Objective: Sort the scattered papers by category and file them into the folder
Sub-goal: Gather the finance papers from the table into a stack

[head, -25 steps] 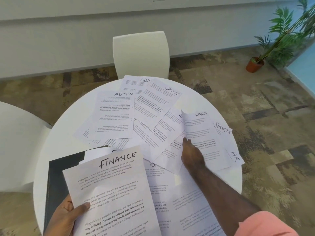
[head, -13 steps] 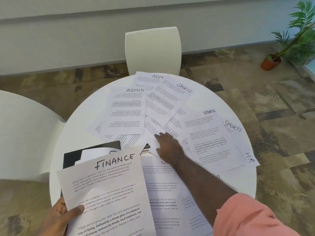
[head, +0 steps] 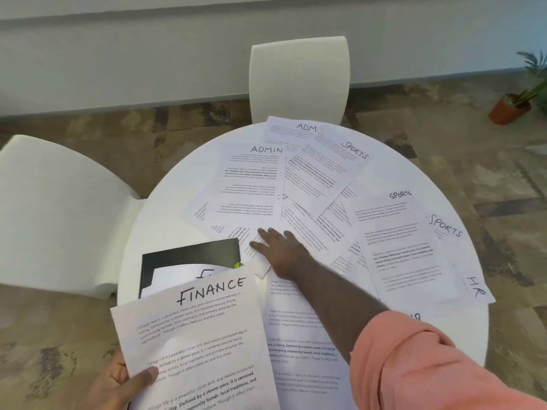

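My left hand (head: 118, 383) grips a sheet headed FINANCE (head: 195, 335) by its lower left edge, held above the table's near side. A black folder (head: 189, 253) lies under it, with another white sheet on top. My right hand (head: 281, 250) rests flat, fingers spread, on loose sheets just right of the folder's far corner. Scattered papers cover the round white table (head: 159, 220): one headed ADMIN (head: 251, 184), one headed ADM (head: 284, 128), three headed SPORTS (head: 325, 170) (head: 396, 241) (head: 447, 229), and one headed HR (head: 475, 288).
A white chair (head: 299, 78) stands at the table's far side and another white chair (head: 59, 211) at the left. A potted plant (head: 512, 108) sits on the patterned carpet at the far right. A grey wall runs along the back.
My right hand has moved left across the papers, from the SPORTS sheet to the sheets beside the folder's corner. The view has shifted left. My left hand still holds the FINANCE sheet.
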`<state>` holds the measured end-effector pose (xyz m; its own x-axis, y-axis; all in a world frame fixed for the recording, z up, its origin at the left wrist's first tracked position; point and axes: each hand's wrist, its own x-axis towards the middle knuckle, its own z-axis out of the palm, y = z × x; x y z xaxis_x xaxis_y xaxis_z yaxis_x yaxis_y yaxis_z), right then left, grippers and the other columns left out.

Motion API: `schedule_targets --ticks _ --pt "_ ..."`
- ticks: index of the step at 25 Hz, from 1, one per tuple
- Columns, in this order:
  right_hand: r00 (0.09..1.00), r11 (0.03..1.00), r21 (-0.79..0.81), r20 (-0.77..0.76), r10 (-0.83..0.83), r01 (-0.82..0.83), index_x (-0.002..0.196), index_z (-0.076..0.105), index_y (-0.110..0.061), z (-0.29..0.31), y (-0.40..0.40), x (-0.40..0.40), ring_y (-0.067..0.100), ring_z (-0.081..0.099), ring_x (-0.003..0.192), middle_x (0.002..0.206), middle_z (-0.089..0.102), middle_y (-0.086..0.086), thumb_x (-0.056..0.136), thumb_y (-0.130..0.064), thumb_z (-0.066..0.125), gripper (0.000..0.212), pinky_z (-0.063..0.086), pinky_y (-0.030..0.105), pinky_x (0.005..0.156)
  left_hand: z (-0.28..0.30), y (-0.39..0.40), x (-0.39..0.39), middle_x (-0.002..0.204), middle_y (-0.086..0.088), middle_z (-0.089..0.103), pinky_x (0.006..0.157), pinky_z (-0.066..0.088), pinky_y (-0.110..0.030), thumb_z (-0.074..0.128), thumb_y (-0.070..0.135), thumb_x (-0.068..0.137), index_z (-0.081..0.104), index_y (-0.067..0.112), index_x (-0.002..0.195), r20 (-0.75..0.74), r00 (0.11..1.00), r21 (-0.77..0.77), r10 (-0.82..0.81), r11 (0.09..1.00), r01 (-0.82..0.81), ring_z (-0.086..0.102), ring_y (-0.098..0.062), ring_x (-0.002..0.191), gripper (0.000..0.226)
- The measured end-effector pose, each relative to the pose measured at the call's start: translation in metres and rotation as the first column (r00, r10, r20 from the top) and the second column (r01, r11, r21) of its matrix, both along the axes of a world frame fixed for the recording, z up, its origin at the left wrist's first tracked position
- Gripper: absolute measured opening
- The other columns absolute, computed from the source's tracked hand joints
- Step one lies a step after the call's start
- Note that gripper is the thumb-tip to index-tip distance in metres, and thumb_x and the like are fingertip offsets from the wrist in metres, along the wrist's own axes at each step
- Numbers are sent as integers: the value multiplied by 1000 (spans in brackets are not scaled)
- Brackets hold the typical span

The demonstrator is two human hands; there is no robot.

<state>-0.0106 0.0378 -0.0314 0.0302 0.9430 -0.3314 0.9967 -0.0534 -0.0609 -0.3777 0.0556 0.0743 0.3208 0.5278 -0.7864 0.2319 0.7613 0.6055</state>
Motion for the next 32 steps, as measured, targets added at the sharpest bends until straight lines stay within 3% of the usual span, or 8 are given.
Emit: schedule_targets --ticks 6,9,11,14,18,22,27,32 --pt "998 996 66 -29 54 -52 144 45 -18 -3 8 -1 30 33 144 158 32 14 102 -22 35 44 33 43 109 3 5 -2 102 -27 74 55 62 -41 43 -24 89 60 11 118 51 999 -28 15 1000 -13 74 -42 80 49" --pt "984 984 133 -152 -94 114 133 54 -15 -2 2 3 29 54 122 137 57 9 101 -17 34 37 41 40 102 6 9 -3 102 -28 73 54 61 -41 44 -24 89 59 10 120 52 999 -28 10 1000 -9 74 -43 80 48" --pt "940 941 197 -264 -218 274 127 58 -17 2 -6 7 31 59 108 122 64 6 99 -14 37 35 45 39 94 6 11 -2 105 -29 72 55 62 -43 44 -23 89 58 9 122 62 998 -47 -5 999 8 73 -45 82 48" --pt "857 855 261 -398 -328 448 116 63 -22 13 -15 16 29 60 96 106 68 5 96 -14 41 31 50 38 81 5 12 -1 106 -29 72 57 62 -42 46 -23 88 58 8 123 48 999 -28 -25 999 26 73 -45 84 49" --pt "762 757 294 -521 -385 584 107 64 -24 24 -21 30 25 60 90 93 67 3 95 -14 40 29 52 40 76 1 10 1 106 -31 72 60 63 -42 49 -24 86 55 2 127 19 999 21 -26 999 26 72 -47 86 48" --pt "781 647 460 -496 -380 607 109 68 -14 29 -27 38 28 62 87 93 69 7 94 -4 48 26 55 44 72 -5 7 5 114 -31 68 65 62 -38 50 -26 85 55 -2 129 -10 1000 69 24 997 -23 67 -47 99 51" --pt "723 564 472 -571 -390 677 107 66 -16 31 -35 40 21 64 88 94 70 2 98 -6 50 21 56 39 75 -5 6 13 103 -24 74 63 62 -34 49 -27 84 61 1 116 3 1000 98 14 995 -15 75 -31 77 44" --pt "819 499 653 -501 -279 569 109 70 -15 41 -57 20 17 58 89 96 72 0 83 9 63 35 54 34 82 -7 6 14 109 -26 73 69 62 -41 50 -24 84 62 5 119 21 1000 62 18 998 -19 70 -45 96 47"
